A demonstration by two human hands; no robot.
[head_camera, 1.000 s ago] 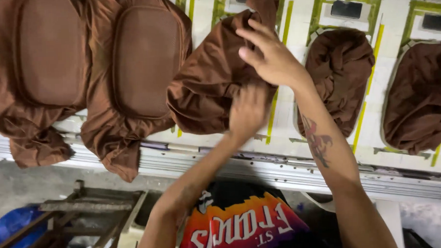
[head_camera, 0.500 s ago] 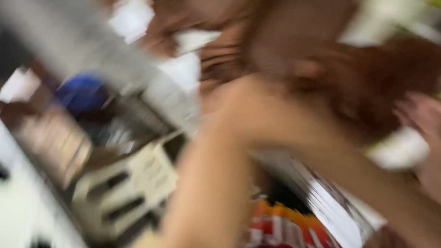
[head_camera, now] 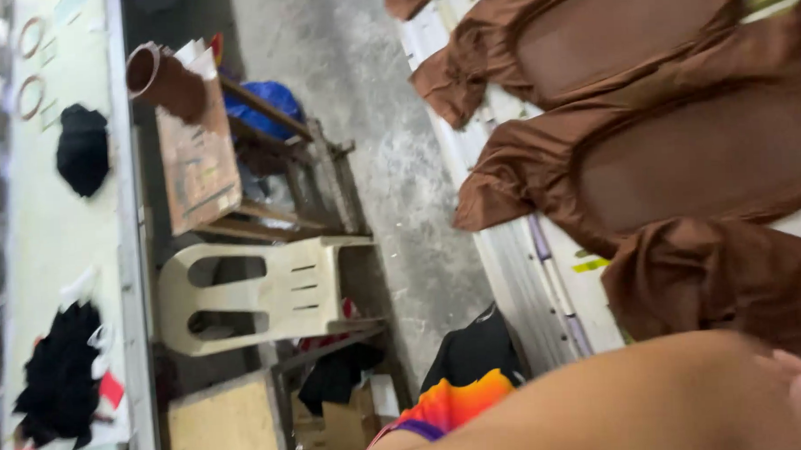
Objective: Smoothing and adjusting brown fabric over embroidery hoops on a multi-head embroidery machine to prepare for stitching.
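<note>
A long white desk (head_camera: 517, 256) runs along the right, carrying several brown garments (head_camera: 682, 162) pulled over flat boards, already dressed and lying smooth. One more brown garment (head_camera: 722, 285) lies bunched at the near right, just beyond the person's forearm (head_camera: 637, 403), and looks not yet spread. No hand shows fully, so the grip of either cannot be told. On the floor to the left stand a cream plastic chair (head_camera: 261, 292) and a wooden rack (head_camera: 203, 161).
</note>
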